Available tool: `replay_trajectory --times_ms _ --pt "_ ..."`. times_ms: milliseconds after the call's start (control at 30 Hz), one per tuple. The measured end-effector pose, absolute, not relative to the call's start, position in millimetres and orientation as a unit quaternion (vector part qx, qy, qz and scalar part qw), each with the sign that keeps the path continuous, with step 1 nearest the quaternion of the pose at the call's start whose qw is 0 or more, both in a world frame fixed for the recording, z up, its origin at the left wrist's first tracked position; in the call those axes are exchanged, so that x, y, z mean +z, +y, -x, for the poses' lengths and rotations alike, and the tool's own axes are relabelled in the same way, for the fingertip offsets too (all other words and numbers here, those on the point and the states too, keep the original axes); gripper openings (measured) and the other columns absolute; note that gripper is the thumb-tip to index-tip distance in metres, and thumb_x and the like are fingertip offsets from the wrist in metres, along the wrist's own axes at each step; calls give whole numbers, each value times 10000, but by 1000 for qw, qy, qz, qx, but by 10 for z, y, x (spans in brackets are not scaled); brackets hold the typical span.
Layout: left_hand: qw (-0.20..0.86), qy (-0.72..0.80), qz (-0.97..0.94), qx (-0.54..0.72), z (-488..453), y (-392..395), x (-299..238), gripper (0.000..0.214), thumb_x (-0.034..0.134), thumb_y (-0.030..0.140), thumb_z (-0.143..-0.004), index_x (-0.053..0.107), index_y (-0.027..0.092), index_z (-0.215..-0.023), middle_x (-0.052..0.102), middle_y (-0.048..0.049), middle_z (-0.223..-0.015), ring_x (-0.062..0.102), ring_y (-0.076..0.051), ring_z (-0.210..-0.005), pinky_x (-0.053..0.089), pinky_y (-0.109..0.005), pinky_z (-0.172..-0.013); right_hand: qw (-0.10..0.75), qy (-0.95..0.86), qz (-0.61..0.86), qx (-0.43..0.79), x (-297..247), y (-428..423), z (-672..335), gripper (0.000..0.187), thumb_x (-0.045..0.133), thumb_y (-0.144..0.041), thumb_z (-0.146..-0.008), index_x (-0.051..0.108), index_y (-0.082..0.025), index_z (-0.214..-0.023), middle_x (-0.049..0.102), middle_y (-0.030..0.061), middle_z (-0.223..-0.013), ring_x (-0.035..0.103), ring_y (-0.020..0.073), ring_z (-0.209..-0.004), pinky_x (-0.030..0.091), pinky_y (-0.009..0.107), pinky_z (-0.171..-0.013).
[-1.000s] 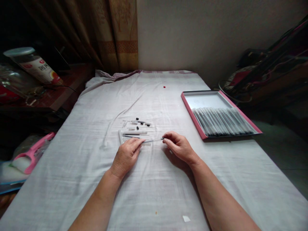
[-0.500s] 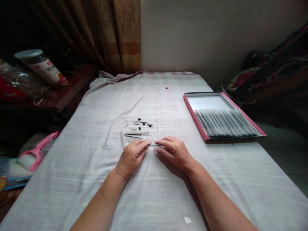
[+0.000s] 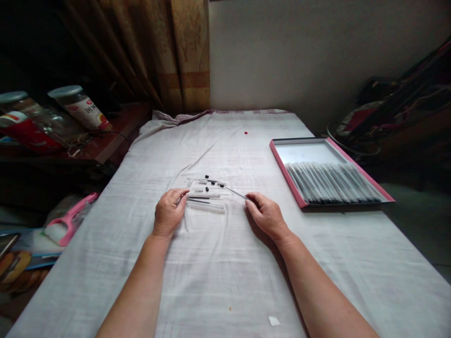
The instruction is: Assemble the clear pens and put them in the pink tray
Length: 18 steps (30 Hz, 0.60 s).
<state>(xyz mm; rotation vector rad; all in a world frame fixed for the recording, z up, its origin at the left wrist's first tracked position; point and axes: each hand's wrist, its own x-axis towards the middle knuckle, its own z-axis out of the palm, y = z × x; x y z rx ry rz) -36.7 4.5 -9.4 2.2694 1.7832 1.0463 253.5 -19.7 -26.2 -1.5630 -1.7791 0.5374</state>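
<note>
My right hand (image 3: 266, 213) pinches one end of a thin pen refill (image 3: 236, 192), which slants up and left toward the loose pen parts. My left hand (image 3: 171, 213) is at the left end of the parts, thumb and fingers pressed together; what they hold, if anything, is hidden. A clear pen barrel (image 3: 206, 207) lies just right of it, and part of another clear tube (image 3: 187, 223) shows below its fingertips. Dark refills (image 3: 199, 200) lie beside the barrel. Several small black plugs, one a black plug (image 3: 207, 189), lie scattered with clear caps behind.
A pink-edged box (image 3: 287, 173) with a row of assembled pens (image 3: 334, 183) stands at the right on the white cloth (image 3: 211, 281). A small red piece (image 3: 245, 133) lies far back, a white scrap (image 3: 274, 321) near the front. Jars (image 3: 84, 110) stand on a side table at left.
My hands have moved apart from the middle. The clear barrel now lies uncovered on the cloth, my right hand lifts a refill on the right, and my left hand has moved left.
</note>
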Motion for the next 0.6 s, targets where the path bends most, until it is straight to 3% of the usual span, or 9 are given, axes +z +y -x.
replay_trajectory --times_ms 433,600 --pt "35 579 -814 11 87 652 263 127 647 306 -779 743 279 -858 714 -48 -908 637 -235 -873 461 -300 -740 344 -696 596 208 -259 -186 -2528 248 508 -305 -860 687 -218 -1007 730 82 -1015 669 241 -930 503 385 -860" --pt "27 562 -827 -2 15 688 377 73 661 280 -760 710 242 -799 709 -62 -909 632 -246 -891 451 -299 -742 348 -694 595 206 -266 -179 -2532 240 515 -295 -855 690 -225 -1003 734 75 -997 668 233 -917 504 376 -847"
